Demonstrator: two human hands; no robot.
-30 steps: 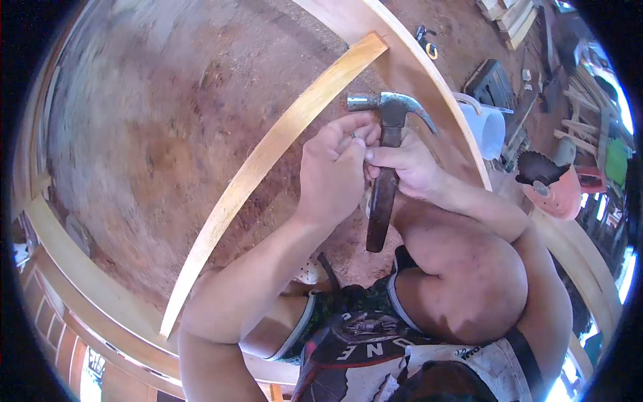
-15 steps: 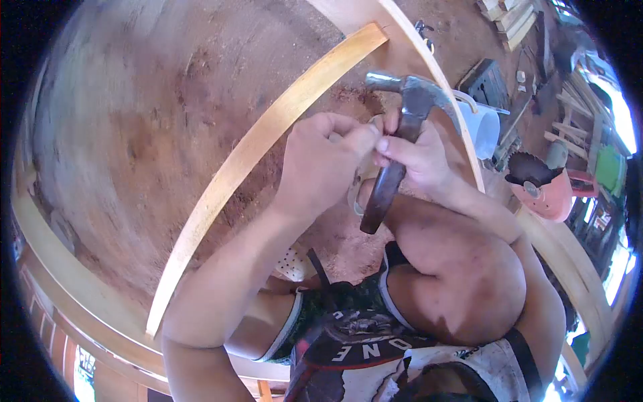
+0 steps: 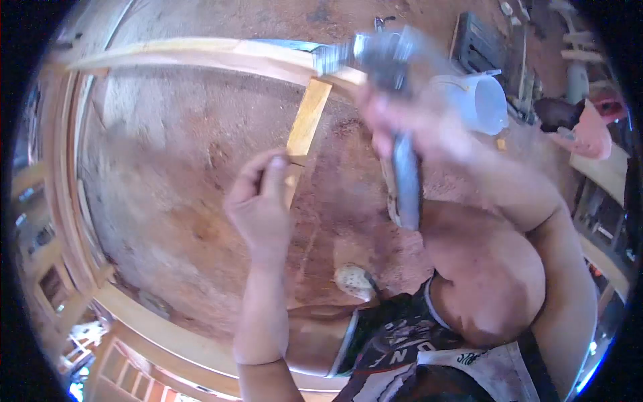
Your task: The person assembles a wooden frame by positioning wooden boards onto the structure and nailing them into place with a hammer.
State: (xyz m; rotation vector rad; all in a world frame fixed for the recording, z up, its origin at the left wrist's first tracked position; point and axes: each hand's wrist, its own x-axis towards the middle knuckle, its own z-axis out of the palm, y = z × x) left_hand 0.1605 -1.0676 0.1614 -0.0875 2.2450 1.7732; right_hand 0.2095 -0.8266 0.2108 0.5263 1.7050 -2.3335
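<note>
My right hand [image 3: 418, 124] is wrapped round the handle of a claw hammer [image 3: 406, 184], its head raised toward the far beam and smeared by motion. My left hand [image 3: 258, 197] is closed in a pinch beside a narrow wooden slat [image 3: 310, 120]. From its fingertips a thin dark nail [image 3: 296, 161] sticks out across the slat's face. The slat's far end meets or lies close to a long pale wooden beam [image 3: 201, 50]; the exact contact is unclear. Part of the slat is hidden behind the left hand and forearm.
Long timber rails [image 3: 70, 181] run along the left, and another board [image 3: 174, 342] lies near my legs. A white plastic bucket [image 3: 479, 104] stands at the right, near a dark case [image 3: 475, 43] and a circular saw with a pinkish guard [image 3: 583, 130]. The floor is reddish dirt.
My hands were together, with the hammer held in the right; they have parted. The left has moved to the slat, the hammer has risen, and the view has turned.
</note>
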